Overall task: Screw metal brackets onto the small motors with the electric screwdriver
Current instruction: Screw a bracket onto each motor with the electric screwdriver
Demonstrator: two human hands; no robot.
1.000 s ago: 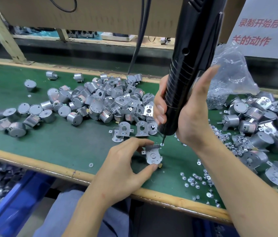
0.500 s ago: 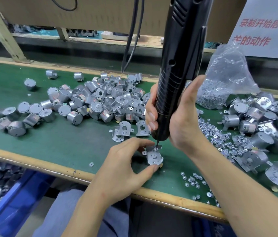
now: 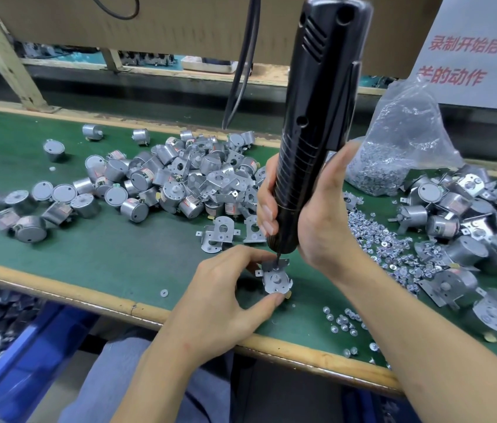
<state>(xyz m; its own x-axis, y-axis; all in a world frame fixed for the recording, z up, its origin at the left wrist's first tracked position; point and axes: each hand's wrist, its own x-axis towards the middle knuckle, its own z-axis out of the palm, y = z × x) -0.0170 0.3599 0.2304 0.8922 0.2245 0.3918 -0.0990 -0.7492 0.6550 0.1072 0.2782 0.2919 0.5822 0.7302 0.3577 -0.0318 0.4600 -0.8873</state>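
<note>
Motor with bracket [image 3: 275, 279] stands front-left of the screw bag [image 3: 403, 148]. Left hand [image 3: 226, 300] pinches its sides. Right hand [image 3: 320, 215] grips the electric screwdriver [image 3: 311, 132], bit on bracket. Likely light, rigid, slick; best held by the casing.

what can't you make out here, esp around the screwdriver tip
All in the head view.
Screw under the screwdriver tip: too small, covered by the bit.
Motor body beneath the bracket: hidden by the bracket and the left hand pinching it.
Screwdriver top: cut off by the upper edge.
Sign text: cut off at the right edge.
Blue bin contents: blurred.
</note>
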